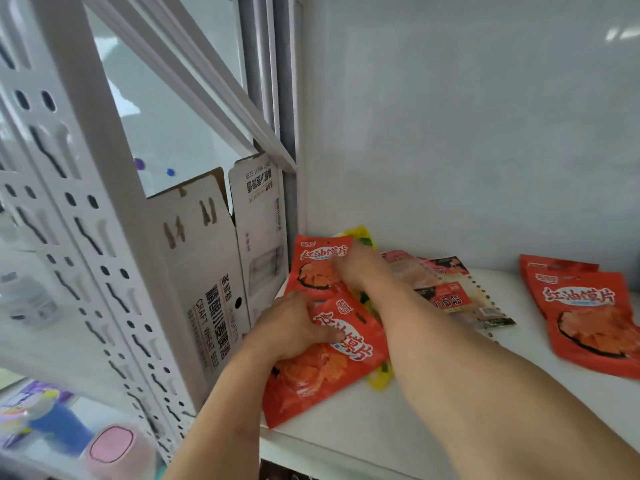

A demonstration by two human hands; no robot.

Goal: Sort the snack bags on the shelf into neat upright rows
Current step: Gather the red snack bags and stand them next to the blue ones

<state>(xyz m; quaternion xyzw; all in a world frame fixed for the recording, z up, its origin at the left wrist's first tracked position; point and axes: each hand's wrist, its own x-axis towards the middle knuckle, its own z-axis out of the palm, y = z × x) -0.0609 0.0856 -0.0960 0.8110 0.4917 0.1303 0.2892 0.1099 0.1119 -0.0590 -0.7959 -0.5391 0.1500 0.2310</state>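
A: Where are the bags right now?

B: On the white shelf board (398, 410), mostly lying flat. The left hand (294, 327) presses down on the nearest glossy red-orange snack bag (325, 368), which lies flat and askew at the shelf's left front corner, thumb on its face; I cannot tell how the other fingers lie. The right hand (349, 268) pinches the top edge of a second red-orange snack bag (317, 268) that stands propped near the back left corner.

A: What worries you?

B: The propped bag has nothing firm behind it except a yellow plastic bag (362, 235) peeking out above it. If the pinch lets go early, I think it slumps forward onto the flat one.

A: And the front one?

B: Its lower corner looks to be at the shelf's edge. A sideways shove could push it off.

A: Anything else?

B: The overlapping pale pink and red packets (446, 289) sit just beside the right forearm; a careless sweep could scatter them. The pair of red-orange bags at the far right (585, 317) lies well apart, so it seems safe.

A: The white cardboard beer carton (211, 271)?

B: It stands beyond the shelf's left side, close to the propped bag.
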